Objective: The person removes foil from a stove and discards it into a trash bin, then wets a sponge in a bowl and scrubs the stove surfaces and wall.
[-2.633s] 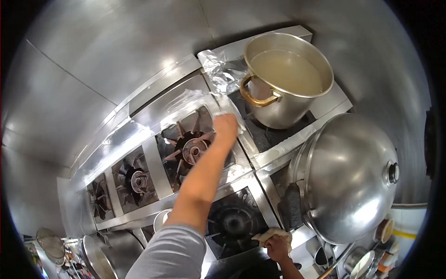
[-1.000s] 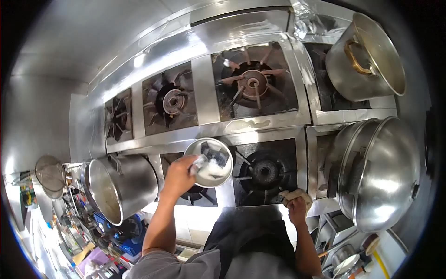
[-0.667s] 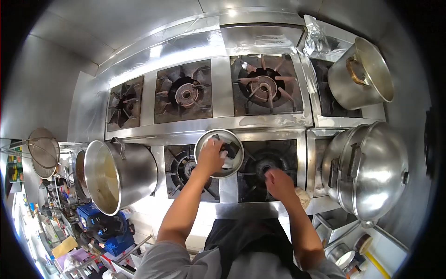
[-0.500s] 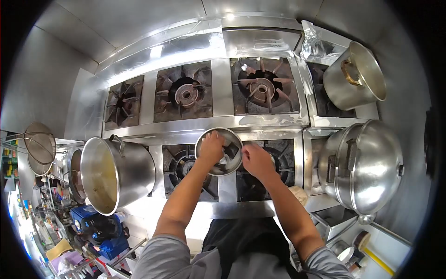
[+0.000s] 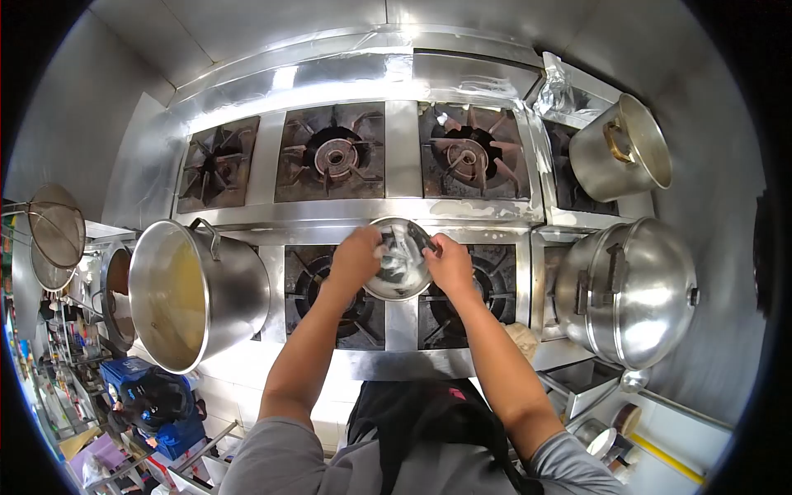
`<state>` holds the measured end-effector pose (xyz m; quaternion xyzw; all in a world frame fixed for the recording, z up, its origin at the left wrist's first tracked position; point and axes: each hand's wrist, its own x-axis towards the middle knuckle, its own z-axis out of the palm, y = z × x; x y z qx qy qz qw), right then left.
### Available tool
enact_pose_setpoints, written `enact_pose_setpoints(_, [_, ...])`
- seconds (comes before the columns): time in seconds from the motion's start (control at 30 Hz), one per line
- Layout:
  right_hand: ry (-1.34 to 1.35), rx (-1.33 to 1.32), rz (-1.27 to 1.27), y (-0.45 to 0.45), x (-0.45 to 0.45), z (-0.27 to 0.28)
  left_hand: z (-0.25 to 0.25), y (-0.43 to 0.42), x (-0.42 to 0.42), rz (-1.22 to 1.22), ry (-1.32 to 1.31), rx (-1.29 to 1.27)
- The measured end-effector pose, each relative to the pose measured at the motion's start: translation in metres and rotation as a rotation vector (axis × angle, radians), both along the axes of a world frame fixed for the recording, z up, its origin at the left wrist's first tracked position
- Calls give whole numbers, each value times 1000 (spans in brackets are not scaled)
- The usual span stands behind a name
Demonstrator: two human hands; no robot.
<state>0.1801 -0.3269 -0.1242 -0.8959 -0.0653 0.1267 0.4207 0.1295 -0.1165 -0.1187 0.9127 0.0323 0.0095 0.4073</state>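
Note:
A round metal bowl (image 5: 399, 285) stands between the two front burners, with white suds and a dark cloth or pad (image 5: 419, 239) inside. My left hand (image 5: 356, 257) is closed at the bowl's left side, and what its fingers hold is too blurred to make out. On the right side, my right hand (image 5: 450, 262) is closed at the rim, its fingertips pinching the edge of the dark cloth. A beige cloth (image 5: 521, 338) lies by the right front burner, partly behind my right forearm.
Three back burners (image 5: 334, 157) line the stove. A large pot of yellowish liquid (image 5: 202, 297) sits at left. At right are a brass-handled pot (image 5: 619, 153) and a big domed lidded pot (image 5: 648, 293). Strainers (image 5: 56, 227) hang far left; crumpled foil (image 5: 554, 89) lies behind.
My right hand has let go of the beige cloth and moved left to the bowl. My left hand has shifted to the bowl's left side. The view has also shifted.

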Motion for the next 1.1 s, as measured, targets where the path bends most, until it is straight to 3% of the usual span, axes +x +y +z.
enact_pose_setpoints(0.07, [-58, -103, 3, 3, 0, -1, -17, -11, -9, -233, 214, 366])
enact_pose_setpoints(0.13, [-238, -219, 86, 11, -1, -9, -41, -28, -16, -383, 338, 358])
enact_pose_setpoints(0.17, [-240, -222, 88, 14, -2, -11, -51, -30, -16, -529, 456, 357])
enact_pose_setpoints(0.23, [-195, -227, 121, 19, -3, -13, -96, -26, -13, -585, 459, 298])
enact_pose_setpoints(0.43, [-48, -305, 197, 11, -16, -17, -103, -22, 5, -731, 477, 334])
enact_pose_setpoints(0.53, [-53, -296, 184, 0, -19, -25, -63, -5, 8, -615, 265, 180])
enact_pose_setpoints(0.63, [-66, -165, 188, -15, -25, -20, -34, 17, 13, -456, 280, 10])
enact_pose_setpoints(0.67, [-90, -45, 187, -16, -27, -13, -20, 21, 13, -328, 542, -310])
enact_pose_setpoints(0.73, [-97, 14, 102, -10, -31, 2, -4, 26, 9, -259, 550, -449])
enact_pose_setpoints(0.8, [-111, 65, -39, 1, -37, 23, -3, 28, 6, -196, 558, -588])
enact_pose_setpoints(0.93, [-323, 78, 70, 19, -52, 14, -20, 23, -5, -76, 569, -821])
enact_pose_setpoints(1.1, [-156, 165, 164, 30, -62, 1, -36, 14, -24, 49, 516, -973])
